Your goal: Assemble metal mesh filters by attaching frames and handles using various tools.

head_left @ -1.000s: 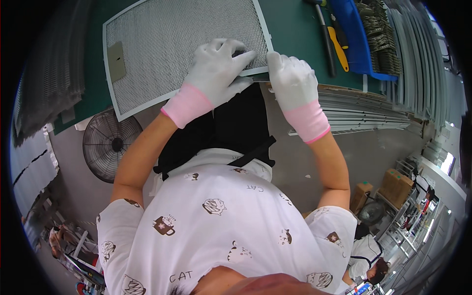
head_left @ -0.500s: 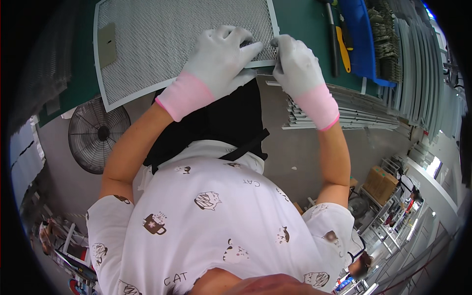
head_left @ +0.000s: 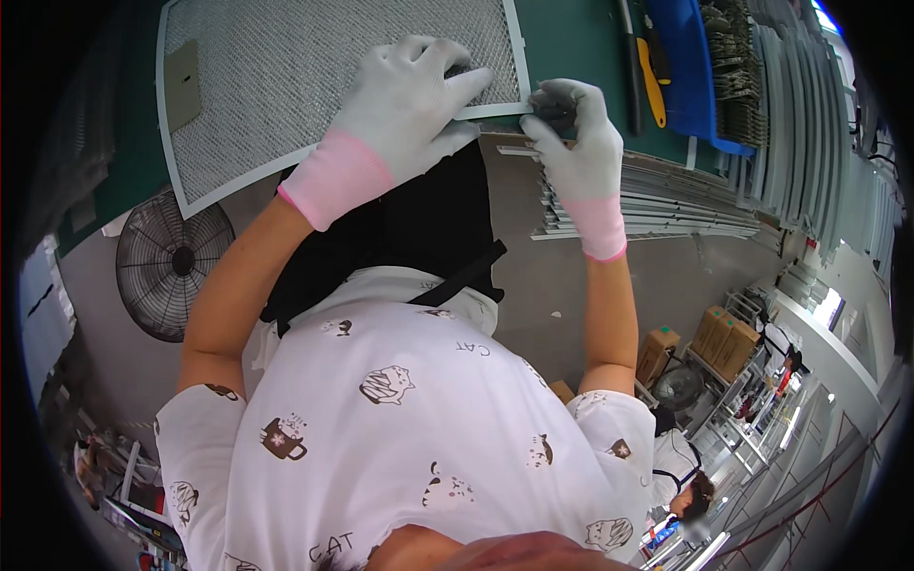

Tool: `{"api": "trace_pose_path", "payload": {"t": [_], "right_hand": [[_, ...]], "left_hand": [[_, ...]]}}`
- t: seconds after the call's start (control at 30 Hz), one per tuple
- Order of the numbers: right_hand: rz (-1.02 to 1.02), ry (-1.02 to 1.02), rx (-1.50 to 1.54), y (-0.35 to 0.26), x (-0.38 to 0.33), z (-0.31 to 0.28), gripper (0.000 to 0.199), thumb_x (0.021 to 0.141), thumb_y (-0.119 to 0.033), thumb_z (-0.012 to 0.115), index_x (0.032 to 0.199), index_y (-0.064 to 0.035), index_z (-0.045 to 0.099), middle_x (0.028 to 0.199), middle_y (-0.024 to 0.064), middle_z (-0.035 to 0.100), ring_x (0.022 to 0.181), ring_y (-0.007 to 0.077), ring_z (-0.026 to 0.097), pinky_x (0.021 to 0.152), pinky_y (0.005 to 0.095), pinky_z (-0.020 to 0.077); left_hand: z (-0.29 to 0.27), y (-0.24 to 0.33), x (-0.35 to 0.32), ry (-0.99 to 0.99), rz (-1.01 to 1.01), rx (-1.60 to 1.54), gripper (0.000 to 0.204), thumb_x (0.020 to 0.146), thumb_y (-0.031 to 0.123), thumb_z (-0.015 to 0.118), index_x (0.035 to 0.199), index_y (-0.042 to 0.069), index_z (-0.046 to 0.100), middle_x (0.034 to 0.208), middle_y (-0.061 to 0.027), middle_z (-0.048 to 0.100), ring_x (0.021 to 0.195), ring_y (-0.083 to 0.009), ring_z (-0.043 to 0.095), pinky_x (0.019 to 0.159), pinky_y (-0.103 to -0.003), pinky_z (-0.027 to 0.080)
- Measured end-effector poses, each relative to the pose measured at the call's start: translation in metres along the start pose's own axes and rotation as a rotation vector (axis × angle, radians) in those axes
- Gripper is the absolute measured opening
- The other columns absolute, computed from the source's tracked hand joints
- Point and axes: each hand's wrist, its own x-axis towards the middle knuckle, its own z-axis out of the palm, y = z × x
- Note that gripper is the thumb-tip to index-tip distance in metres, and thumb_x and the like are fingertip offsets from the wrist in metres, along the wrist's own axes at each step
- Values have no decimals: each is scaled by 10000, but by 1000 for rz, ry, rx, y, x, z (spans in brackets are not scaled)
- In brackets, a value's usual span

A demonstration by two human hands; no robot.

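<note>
A silver mesh filter panel (head_left: 257, 90) with a thin pale metal frame lies on the green worktop, its near edge overhanging the front. My left hand (head_left: 405, 100), in a white glove with a pink cuff, rests on the mesh near its right front part. Its fingers are spread and the thumb reaches past the frame. At the panel's right front corner is my right hand (head_left: 581, 138), gloved alike. Its fingers curl with a gap to the thumb, and the grey palm side shows. Whether its fingertips touch the corner is hard to see. A beige plate (head_left: 182, 86) sits at the panel's left side.
On the green worktop (head_left: 595, 57) at right lie a yellow-handled tool (head_left: 651, 84), a black-handled tool (head_left: 632, 81) and a blue bin (head_left: 693, 86). Metal strips (head_left: 657, 205) are stacked below. A floor fan (head_left: 176, 262) stands at left. Another person (head_left: 678, 466) is behind at right.
My right hand has turned and its fingers have loosened from the panel's edge, opening a gap to the thumb. The left hand stays on the mesh; the whole view has shifted slightly.
</note>
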Motion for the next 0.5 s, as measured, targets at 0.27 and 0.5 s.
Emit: {"api": "trace_pose_path", "payload": {"t": [0.27,0.5], "right_hand": [[-105,-112,-134,0,13,-2,271,790,76,565,1042,2,498,843,128,608,752,232,632,655,310,517],[101,-111,34,-6,9,-5,318,788,91,564,1085,0,494,867,91,596,710,175,605,630,293,515]], "left_hand": [[1,-1,0,26,22,-4,485,734,246,718,1188,132,590,1137,-60,532,1094,-275,499,891,-439,397],[0,-1,1,4,4,-8,482,722,238,722,1177,137,599,1130,-55,540,1089,-271,505,885,-430,405]]}}
